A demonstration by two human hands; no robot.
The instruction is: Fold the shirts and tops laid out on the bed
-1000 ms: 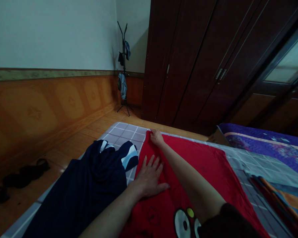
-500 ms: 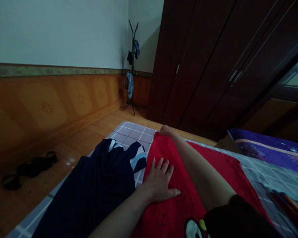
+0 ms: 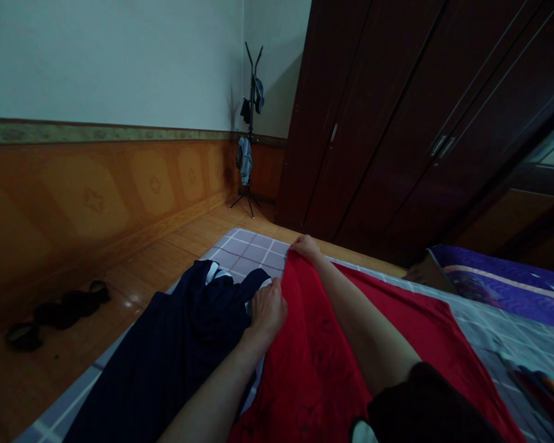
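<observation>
A red T-shirt (image 3: 321,344) with a dark pattern and part of a white cartoon print lies spread on the checked bed sheet (image 3: 252,249). My right hand (image 3: 306,246) pinches its far left corner. My left hand (image 3: 268,311) is closed at the shirt's left edge, lower down, with its fingertips hidden from me. Beside that hand lies a crumpled navy garment (image 3: 166,351) with white trim, and the knuckles overlap its near end. My right forearm crosses over the red cloth.
Dark folded things (image 3: 542,391) lie on the bed at right, near a purple bedcover (image 3: 503,271). A black coat rack (image 3: 250,123) stands in the corner by a dark wardrobe (image 3: 373,123). Black items (image 3: 60,311) lie on the tiled floor at left.
My left hand, flat and spread on the red T-shirt before, has moved left to its edge and closed. The cloth has shifted toward me, so less of the print shows.
</observation>
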